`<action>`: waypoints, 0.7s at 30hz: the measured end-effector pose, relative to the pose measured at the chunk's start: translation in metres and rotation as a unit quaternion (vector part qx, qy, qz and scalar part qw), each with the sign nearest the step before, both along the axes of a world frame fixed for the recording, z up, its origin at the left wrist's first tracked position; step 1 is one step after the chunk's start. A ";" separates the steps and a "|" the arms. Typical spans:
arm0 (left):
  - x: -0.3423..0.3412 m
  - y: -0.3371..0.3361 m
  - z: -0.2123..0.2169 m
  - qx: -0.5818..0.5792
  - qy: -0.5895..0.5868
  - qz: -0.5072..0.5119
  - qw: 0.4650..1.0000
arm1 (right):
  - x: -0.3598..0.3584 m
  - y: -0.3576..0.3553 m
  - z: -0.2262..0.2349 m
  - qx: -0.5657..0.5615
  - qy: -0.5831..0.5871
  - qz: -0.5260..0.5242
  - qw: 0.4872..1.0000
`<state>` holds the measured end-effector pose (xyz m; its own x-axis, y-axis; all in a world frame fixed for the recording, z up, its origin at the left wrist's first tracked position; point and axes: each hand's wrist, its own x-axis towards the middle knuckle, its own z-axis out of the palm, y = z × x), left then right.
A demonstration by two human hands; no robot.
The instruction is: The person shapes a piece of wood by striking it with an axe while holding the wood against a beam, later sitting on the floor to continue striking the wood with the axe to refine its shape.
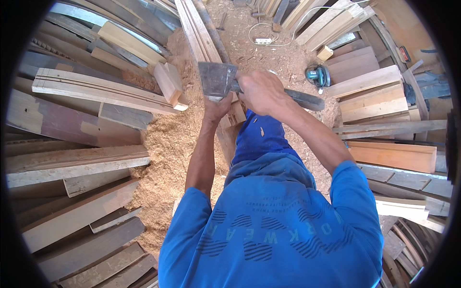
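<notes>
My right hand (261,91) is closed round the dark handle of a broad-bladed hatchet (217,78), close to its head. The handle's far end sticks out to the right past my wrist. Just below the blade is my left hand (219,106), its fingers bent up toward the lower edge and partly hidden by the metal. Whether it grips the blade, the wood or something small, I cannot tell. Under both hands runs a long pale timber with grooves (196,33), reaching away from me. Its near end shows beside my blue-trousered leg.
Wood shavings (163,144) cover the floor on the left. Stacked planks (72,158) line the left, and more boards (372,101) lie on the right. A green circular saw (317,77) sits by the right stack. Farther off lies a white power strip (263,42) with its cord.
</notes>
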<state>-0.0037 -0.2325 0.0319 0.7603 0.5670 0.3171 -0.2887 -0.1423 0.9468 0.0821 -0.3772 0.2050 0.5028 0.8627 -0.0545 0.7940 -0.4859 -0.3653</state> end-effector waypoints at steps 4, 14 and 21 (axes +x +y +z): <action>0.003 0.021 0.016 0.127 0.009 -0.039 0.991 | -0.005 -0.007 -0.010 0.099 0.161 0.007 0.982; -0.028 0.014 0.003 0.456 0.488 -0.238 0.705 | -0.037 -0.067 -0.063 0.385 0.361 -0.150 0.836; -0.072 0.035 -0.005 0.346 0.597 -0.134 0.711 | -0.028 -0.086 -0.073 0.420 0.409 -0.147 0.797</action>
